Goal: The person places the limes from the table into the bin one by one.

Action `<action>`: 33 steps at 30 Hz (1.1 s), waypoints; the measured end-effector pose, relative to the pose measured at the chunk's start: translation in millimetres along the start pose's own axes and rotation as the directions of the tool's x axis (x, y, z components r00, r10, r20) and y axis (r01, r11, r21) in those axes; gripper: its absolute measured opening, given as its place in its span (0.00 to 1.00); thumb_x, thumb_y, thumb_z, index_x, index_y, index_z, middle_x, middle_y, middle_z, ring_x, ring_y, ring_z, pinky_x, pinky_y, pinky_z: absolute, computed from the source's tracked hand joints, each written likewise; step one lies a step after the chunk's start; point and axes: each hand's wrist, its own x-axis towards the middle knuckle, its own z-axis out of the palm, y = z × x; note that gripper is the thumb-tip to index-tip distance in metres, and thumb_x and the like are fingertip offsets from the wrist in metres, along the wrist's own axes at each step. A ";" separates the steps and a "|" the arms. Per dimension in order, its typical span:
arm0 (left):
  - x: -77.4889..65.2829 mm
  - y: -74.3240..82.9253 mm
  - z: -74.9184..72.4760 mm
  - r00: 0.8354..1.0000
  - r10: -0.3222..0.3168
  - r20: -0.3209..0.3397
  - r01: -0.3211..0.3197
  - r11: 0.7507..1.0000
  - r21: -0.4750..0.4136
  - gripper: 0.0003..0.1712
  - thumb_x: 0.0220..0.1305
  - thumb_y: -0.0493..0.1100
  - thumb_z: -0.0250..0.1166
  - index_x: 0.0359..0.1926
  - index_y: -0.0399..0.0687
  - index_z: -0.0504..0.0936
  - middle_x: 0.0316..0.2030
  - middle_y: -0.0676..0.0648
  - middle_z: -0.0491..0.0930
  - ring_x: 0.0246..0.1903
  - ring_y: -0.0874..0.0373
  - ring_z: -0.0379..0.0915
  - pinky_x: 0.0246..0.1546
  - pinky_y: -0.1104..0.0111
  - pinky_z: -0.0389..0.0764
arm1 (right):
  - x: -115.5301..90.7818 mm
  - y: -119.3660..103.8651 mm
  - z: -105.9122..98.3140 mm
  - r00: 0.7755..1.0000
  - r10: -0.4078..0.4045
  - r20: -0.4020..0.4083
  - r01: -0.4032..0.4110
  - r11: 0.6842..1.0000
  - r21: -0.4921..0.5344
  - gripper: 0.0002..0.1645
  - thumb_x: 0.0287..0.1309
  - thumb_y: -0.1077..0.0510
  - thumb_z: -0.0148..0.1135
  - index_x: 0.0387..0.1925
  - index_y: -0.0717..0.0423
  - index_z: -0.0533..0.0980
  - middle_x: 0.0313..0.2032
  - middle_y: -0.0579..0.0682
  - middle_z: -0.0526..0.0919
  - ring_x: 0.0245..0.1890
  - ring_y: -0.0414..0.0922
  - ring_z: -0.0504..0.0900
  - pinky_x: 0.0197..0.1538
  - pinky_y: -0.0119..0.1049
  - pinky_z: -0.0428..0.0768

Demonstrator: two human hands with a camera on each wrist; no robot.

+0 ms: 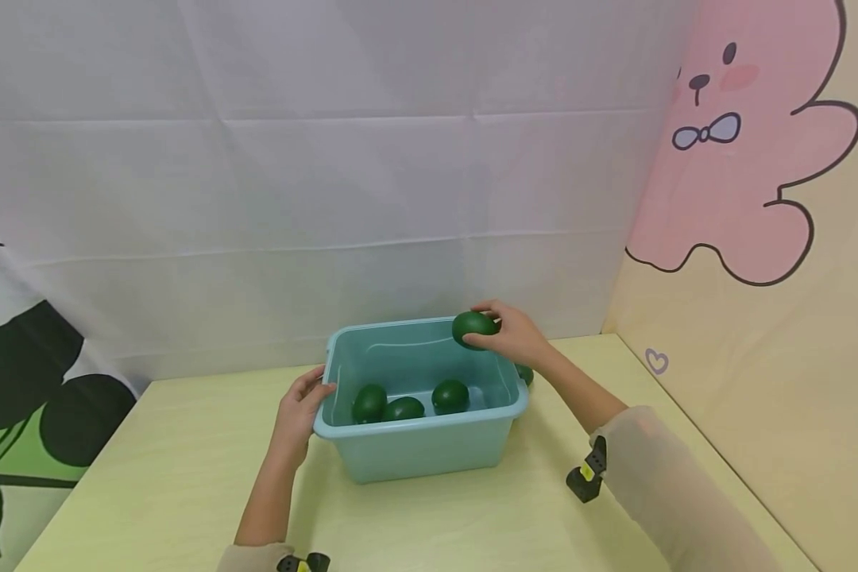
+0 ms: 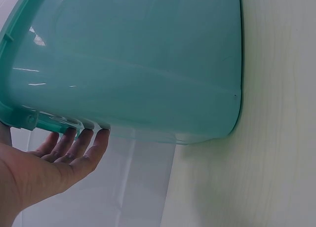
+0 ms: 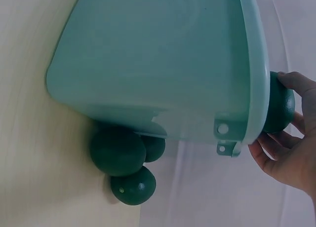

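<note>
A light blue plastic bin (image 1: pixel 429 445) stands on the table. My left hand (image 1: pixel 302 409) grips its left rim, thumb over the edge and fingers (image 2: pixel 91 148) against the outer wall. Over the bin's back right corner, my right hand (image 1: pixel 511 334) holds a dark green avocado (image 1: pixel 472 330) between thumb and fingers. In the right wrist view this avocado (image 3: pixel 280 103) shows partly behind the rim. Inside the bin lie three more avocados: one at the left (image 1: pixel 369 403), one beside it (image 1: pixel 404 409) and one toward the middle right (image 1: pixel 450 396).
Outside the bin's right side, three avocados (image 3: pixel 118 151) sit close together on the table; in the head view, an avocado (image 1: pixel 525 374) there is mostly hidden by the bin and right arm. A white cloth wall (image 1: pixel 257 199) rises behind, and a printed panel (image 1: pixel 751 357) borders the right.
</note>
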 end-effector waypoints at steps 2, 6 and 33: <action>-0.2 0.0 0.0 1.000 0.001 -0.001 -0.001 1.000 -0.001 0.30 0.67 0.44 0.53 0.68 0.45 0.59 0.67 0.41 0.62 0.61 0.47 0.64 0.42 0.73 0.74 | 0.8 -1.5 2.5 1.000 -0.001 0.002 0.001 1.000 0.003 0.34 0.53 0.46 0.65 0.60 0.53 0.68 0.52 0.56 0.77 0.51 0.53 0.76 0.45 0.43 0.78; -1.2 1.1 0.3 1.000 0.000 -0.004 0.000 1.000 0.002 0.30 0.67 0.44 0.53 0.68 0.45 0.59 0.67 0.41 0.62 0.61 0.48 0.64 0.42 0.74 0.73 | 2.5 -2.9 7.2 1.000 0.002 0.014 -0.002 1.000 0.008 0.34 0.53 0.46 0.65 0.60 0.53 0.68 0.53 0.57 0.77 0.52 0.53 0.75 0.48 0.45 0.78; -3.0 3.5 2.1 1.000 -0.003 -0.011 0.003 1.000 0.003 0.30 0.67 0.43 0.52 0.68 0.45 0.59 0.67 0.41 0.62 0.59 0.49 0.64 0.38 0.78 0.73 | 11.9 -4.0 44.4 0.998 -0.012 0.064 0.010 0.999 0.036 0.35 0.54 0.46 0.64 0.61 0.52 0.68 0.56 0.57 0.75 0.56 0.53 0.73 0.49 0.45 0.76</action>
